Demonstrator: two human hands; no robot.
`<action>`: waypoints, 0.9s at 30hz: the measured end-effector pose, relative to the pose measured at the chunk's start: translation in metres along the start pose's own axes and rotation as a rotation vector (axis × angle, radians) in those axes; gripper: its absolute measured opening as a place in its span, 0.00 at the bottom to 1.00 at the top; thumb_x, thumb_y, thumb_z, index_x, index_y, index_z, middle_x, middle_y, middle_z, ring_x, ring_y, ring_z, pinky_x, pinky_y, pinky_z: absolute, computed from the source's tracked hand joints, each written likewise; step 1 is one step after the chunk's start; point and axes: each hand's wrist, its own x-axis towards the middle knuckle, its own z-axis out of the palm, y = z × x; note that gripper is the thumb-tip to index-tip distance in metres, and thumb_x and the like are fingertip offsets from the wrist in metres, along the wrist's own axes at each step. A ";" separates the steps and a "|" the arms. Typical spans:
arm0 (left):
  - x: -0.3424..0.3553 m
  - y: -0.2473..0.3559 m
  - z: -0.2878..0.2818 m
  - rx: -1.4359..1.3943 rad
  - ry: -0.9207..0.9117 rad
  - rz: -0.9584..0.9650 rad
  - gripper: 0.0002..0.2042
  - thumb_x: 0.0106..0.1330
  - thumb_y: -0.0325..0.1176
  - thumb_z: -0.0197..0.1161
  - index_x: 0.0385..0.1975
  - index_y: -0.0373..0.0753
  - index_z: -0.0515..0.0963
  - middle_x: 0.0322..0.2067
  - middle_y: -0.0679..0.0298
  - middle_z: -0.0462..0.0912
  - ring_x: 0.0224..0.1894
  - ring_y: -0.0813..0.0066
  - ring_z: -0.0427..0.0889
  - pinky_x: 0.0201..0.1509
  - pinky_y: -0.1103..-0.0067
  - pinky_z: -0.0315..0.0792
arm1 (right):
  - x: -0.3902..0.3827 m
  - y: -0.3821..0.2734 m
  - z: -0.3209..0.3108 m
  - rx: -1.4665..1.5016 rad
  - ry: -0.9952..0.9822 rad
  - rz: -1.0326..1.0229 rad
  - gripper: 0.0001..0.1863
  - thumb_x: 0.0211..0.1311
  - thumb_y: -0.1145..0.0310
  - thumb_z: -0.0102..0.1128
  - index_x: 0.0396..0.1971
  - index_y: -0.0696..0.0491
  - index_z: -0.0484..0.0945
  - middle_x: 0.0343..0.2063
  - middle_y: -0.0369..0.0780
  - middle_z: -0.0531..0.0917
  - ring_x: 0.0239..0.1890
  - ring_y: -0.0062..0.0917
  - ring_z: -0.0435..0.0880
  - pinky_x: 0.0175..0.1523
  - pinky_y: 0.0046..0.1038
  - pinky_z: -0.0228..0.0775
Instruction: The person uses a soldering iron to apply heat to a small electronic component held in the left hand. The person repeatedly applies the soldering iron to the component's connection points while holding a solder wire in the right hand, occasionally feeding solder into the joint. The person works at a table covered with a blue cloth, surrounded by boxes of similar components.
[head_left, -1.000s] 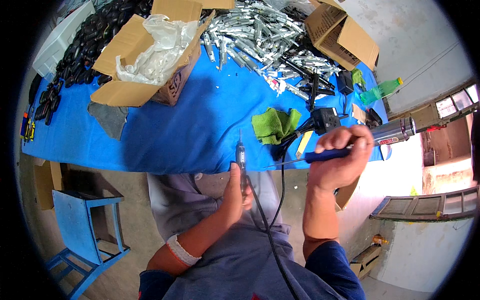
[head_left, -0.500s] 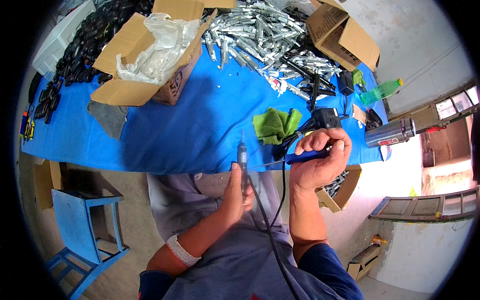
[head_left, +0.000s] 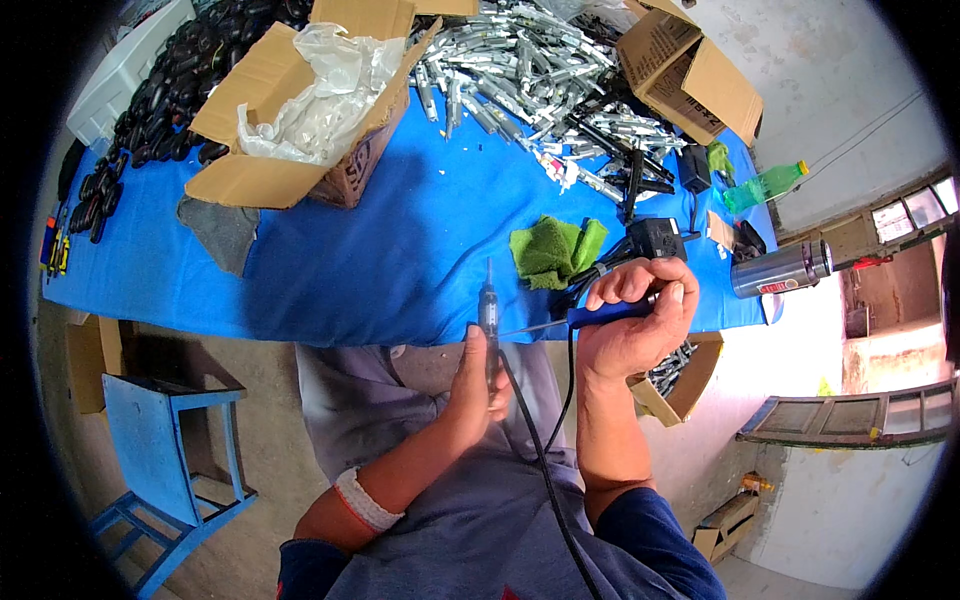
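My left hand (head_left: 467, 400) is closed round a slim grey pen-shaped device (head_left: 488, 312), held upright with its thin tip pointing away from me. A black cable (head_left: 541, 470) loops beside it and runs down across my lap; where it joins is hard to make out. Raised to the right, my right hand (head_left: 632, 345) grips a screwdriver (head_left: 598, 316) by its blue handle. The screwdriver's thin shaft points left and its end meets the side of the device near my left fingers. Both hands are at the near edge of the blue-covered table (head_left: 330, 290).
Beyond my hands lie a green cloth (head_left: 550, 252) and a black adapter (head_left: 655, 240). Farther back are a heap of grey devices (head_left: 530, 75), an open cardboard box (head_left: 230, 180) and a pile of black parts (head_left: 160, 120). A steel flask (head_left: 780, 270) lies right; a blue stool (head_left: 150, 430) stands left.
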 end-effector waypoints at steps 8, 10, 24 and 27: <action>0.001 0.000 0.000 0.002 0.021 -0.008 0.30 0.61 0.72 0.40 0.31 0.45 0.63 0.19 0.72 0.65 0.14 0.84 0.61 0.16 0.83 0.53 | 0.000 0.001 0.000 0.017 0.016 -0.001 0.15 0.69 0.62 0.38 0.38 0.60 0.66 0.19 0.40 0.67 0.18 0.24 0.66 0.19 0.25 0.67; 0.001 -0.001 -0.001 0.006 0.018 -0.002 0.30 0.61 0.72 0.40 0.31 0.45 0.64 0.18 0.72 0.65 0.14 0.83 0.61 0.16 0.82 0.53 | 0.000 0.001 0.001 0.027 0.023 0.003 0.15 0.70 0.62 0.38 0.38 0.60 0.66 0.19 0.40 0.67 0.18 0.24 0.66 0.19 0.25 0.67; -0.002 0.004 0.008 0.039 0.040 0.024 0.33 0.61 0.72 0.36 0.13 0.47 0.63 0.07 0.71 0.60 0.09 0.80 0.58 0.12 0.82 0.53 | 0.001 0.001 0.000 0.016 -0.009 -0.007 0.15 0.70 0.62 0.38 0.38 0.60 0.66 0.19 0.40 0.67 0.17 0.24 0.66 0.19 0.26 0.66; -0.003 0.005 0.010 0.038 0.042 0.033 0.33 0.61 0.72 0.36 0.13 0.47 0.63 0.07 0.71 0.60 0.08 0.80 0.58 0.12 0.82 0.53 | 0.001 0.000 0.001 0.012 -0.016 0.002 0.15 0.70 0.62 0.38 0.38 0.60 0.66 0.18 0.40 0.67 0.18 0.24 0.66 0.19 0.26 0.66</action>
